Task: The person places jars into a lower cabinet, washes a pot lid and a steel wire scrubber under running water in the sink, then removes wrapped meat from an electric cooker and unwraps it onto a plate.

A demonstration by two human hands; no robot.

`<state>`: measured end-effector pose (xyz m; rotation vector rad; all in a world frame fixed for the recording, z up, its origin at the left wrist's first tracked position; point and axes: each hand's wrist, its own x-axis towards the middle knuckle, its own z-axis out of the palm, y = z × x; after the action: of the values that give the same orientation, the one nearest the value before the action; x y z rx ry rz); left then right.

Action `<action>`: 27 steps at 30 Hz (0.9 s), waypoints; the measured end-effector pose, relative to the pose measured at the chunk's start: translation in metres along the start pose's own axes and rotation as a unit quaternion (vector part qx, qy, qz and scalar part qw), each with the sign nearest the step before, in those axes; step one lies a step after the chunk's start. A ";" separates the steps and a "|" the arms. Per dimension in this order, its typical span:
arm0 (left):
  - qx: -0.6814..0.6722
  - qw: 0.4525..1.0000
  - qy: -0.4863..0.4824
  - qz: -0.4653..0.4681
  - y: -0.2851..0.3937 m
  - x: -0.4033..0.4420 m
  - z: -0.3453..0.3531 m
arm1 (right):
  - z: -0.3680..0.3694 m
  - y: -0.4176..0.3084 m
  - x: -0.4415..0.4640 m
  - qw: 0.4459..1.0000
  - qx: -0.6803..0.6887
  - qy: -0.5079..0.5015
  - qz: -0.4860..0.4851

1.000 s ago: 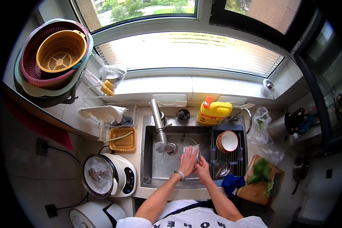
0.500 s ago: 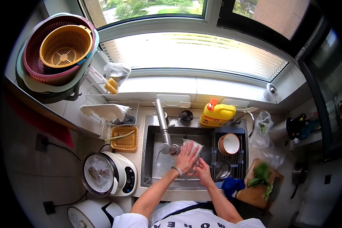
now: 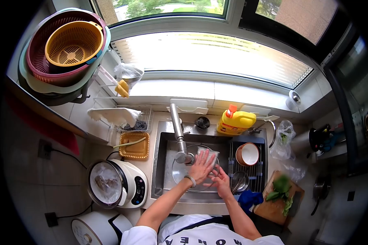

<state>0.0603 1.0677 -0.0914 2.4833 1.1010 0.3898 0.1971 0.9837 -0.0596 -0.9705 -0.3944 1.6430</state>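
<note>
A round clear glass lid [image 3: 179, 173] with a metal rim is in the steel sink [image 3: 161, 163], below the faucet [image 3: 179, 134]. My left hand [image 3: 202, 166] lies nearly flat over a pale cloth [image 3: 210, 157], pressing it on the lid, with a bracelet at the wrist. At the lid's right edge is my right hand [image 3: 221, 182], its fingers spread and the thumb partly hidden; whether it grips the rim is too small to tell.
A drying rack [image 3: 255, 179] with a brown-rimmed bowl [image 3: 247, 154] and a small pan [image 3: 240, 181] covers the sink's right side. Behind stands a yellow bottle [image 3: 237, 122]. A cutting board [image 3: 274, 208] with greens lies right, a white cooker [image 3: 131, 183] left.
The cloth and my left hand have shifted slightly over the lid. More of the lid shows around my hands, and my right hand's fingers have spread. The whole view has drifted a little.
</note>
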 end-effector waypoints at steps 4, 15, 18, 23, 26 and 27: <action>-0.051 0.994 -0.067 0.070 0.025 -0.032 -0.009 | -0.020 -0.009 0.008 0.994 -0.074 0.058 -0.061; -0.014 0.999 -0.039 -0.015 -0.020 -0.016 -0.026 | 0.001 -0.019 -0.001 1.000 -0.013 0.010 -0.026; -0.030 0.996 -0.067 0.044 0.002 -0.033 -0.025 | -0.007 -0.028 0.001 0.998 -0.035 0.047 -0.026; -0.007 0.996 -0.085 0.016 -0.037 -0.034 -0.034 | -0.006 -0.033 -0.010 0.998 -0.037 0.040 -0.035; 0.007 0.999 -0.050 -0.017 -0.031 -0.021 -0.035 | -0.001 -0.030 -0.009 0.999 -0.019 0.030 -0.031; 0.017 0.999 -0.045 0.027 -0.021 -0.020 -0.030 | -0.002 -0.030 -0.008 0.999 -0.009 0.037 -0.037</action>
<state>0.0220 1.0730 -0.0766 2.5371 1.0152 0.2747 0.2185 0.9855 -0.0373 -1.0161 -0.3914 1.5345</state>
